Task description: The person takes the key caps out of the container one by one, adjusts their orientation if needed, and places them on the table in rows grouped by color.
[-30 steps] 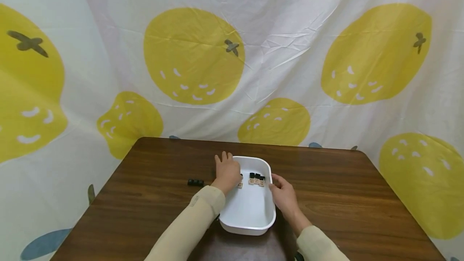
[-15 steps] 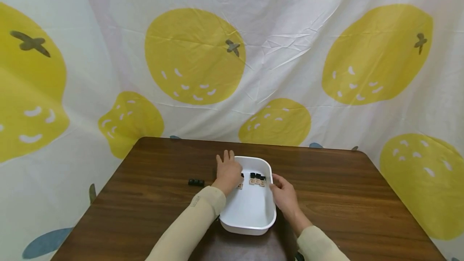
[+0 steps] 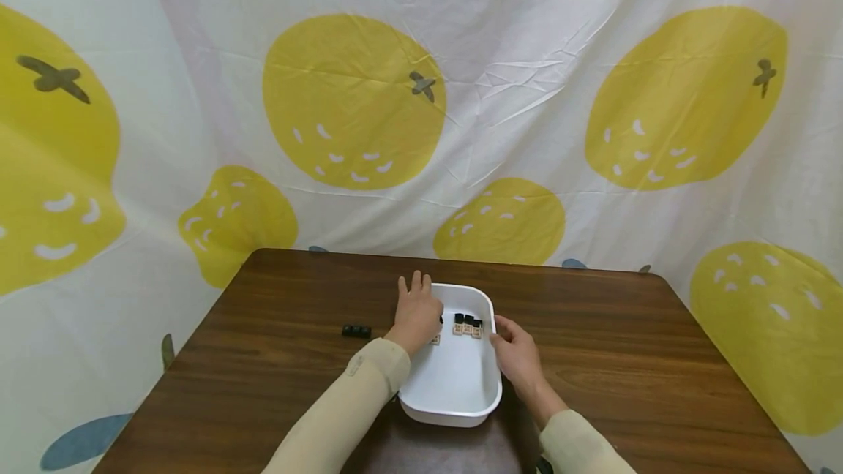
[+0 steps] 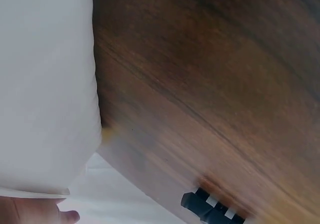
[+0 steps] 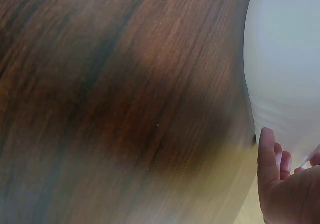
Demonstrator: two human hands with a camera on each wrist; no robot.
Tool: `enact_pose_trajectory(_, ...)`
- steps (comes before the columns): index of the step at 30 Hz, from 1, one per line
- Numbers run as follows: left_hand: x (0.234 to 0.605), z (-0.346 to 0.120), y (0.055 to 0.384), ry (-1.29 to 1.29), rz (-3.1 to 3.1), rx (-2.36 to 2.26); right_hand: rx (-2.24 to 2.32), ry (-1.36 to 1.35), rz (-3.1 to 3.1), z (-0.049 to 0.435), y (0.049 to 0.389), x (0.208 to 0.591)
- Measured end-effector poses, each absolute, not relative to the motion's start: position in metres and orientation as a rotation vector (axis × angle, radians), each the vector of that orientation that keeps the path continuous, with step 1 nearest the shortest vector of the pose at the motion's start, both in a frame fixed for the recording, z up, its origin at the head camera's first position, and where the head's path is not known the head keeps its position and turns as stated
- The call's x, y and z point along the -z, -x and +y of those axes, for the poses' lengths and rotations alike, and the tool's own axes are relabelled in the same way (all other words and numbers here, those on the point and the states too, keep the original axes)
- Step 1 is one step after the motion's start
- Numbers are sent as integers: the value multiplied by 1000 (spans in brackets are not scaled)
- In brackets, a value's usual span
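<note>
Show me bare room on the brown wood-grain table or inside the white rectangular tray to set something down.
Bare: the table from the right hand to its right edge; table left of the row of small black blocks; the tray's near half. Crowded: its far half, with small black-and-tan pieces and the left hand over the left rim.

Head view: soft, fairly even light of moderate brightness; bright highlights along the creases of the hanging cloth (image 3: 527, 83), right of centre; dark table (image 3: 626, 357) with a dull sheen near the front; white tray (image 3: 451, 386) pale, its floor almost shadowless; markings on the small pale blocks (image 3: 467, 329) too small to read. Wrist views: wood dimmer and softly blurred, hazy with yellowish sheen toward the far side; narrow dark shadow beside the tray at left wrist
</note>
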State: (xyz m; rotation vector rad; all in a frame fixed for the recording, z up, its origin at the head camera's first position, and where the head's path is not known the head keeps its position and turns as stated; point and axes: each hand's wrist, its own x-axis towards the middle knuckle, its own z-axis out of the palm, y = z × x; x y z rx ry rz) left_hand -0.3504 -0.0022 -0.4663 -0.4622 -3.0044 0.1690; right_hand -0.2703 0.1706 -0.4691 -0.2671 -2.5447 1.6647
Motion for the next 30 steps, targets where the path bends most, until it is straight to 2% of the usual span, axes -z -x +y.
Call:
enact_pose_trajectory(11, 463, -5, 354, 513, -2828, 62, -1682, 268, -2543, 170, 270, 469)
enact_pose_trajectory(23, 457, -17, 356, 525, -2743, 1164, -1690, 276, -2540, 170, 268, 467)
enact_pose_trajectory(30, 452, -23, 353, 462, -2681, 1414, -1691, 281, -2547, 170, 268, 467)
